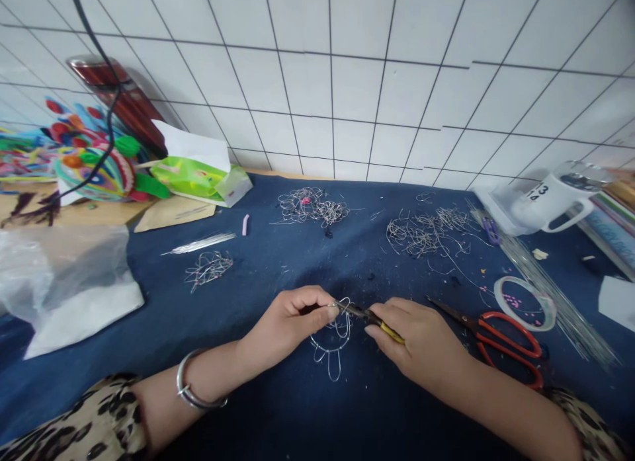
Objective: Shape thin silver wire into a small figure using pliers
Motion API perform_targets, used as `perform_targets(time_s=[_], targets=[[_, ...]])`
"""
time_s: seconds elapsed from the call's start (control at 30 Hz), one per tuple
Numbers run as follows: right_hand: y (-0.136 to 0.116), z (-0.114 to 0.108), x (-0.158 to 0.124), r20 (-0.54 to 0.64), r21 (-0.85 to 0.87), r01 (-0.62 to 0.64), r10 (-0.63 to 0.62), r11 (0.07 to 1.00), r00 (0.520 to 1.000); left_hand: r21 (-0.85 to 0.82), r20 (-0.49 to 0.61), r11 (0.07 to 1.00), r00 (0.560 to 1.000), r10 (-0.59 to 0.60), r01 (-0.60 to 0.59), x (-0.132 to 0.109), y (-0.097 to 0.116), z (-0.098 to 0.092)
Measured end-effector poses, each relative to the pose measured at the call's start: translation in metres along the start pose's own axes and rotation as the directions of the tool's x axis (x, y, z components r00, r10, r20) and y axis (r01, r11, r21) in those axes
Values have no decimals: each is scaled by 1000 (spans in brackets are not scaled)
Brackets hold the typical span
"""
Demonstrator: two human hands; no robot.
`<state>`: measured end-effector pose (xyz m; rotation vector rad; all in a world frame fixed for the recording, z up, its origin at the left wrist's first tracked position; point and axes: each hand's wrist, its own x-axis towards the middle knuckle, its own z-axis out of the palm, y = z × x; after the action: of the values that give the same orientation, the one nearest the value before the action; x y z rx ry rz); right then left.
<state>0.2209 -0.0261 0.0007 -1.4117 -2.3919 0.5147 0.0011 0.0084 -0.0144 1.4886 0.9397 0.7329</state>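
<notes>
My left hand [292,319] pinches a looped silver wire piece [331,348] between thumb and fingertips. The piece is a rough ring with several small loops, hanging just above the dark blue cloth [238,401]. My right hand [421,338] is closed around yellow-handled pliers [391,331], partly hidden by the fingers. The plier jaws touch the wire right beside my left fingertips; whether they are clamped on it is too small to tell. Red-handled scissors [510,335] lie to the right of my right hand.
Tangled wire heaps [312,206] lie towards the wall, with a smaller bundle [209,269] at left. Straight wires [550,282], a round bead dish [499,292] and a white mug [565,196] are at right. A plastic bag [84,295] and a red flask [124,104] stand left.
</notes>
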Motion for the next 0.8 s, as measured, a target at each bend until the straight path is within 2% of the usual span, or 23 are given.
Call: perform_targets(time_s=[0.33,0.8], targets=[[12,2,6,-52,17,104,-103,994,993,-180,87,980,993,-74,89,2,-7,-1],[8,-2,4,-46,41,72,-70,997,996,-138,0,989,998,-61,60,0,-4,0]])
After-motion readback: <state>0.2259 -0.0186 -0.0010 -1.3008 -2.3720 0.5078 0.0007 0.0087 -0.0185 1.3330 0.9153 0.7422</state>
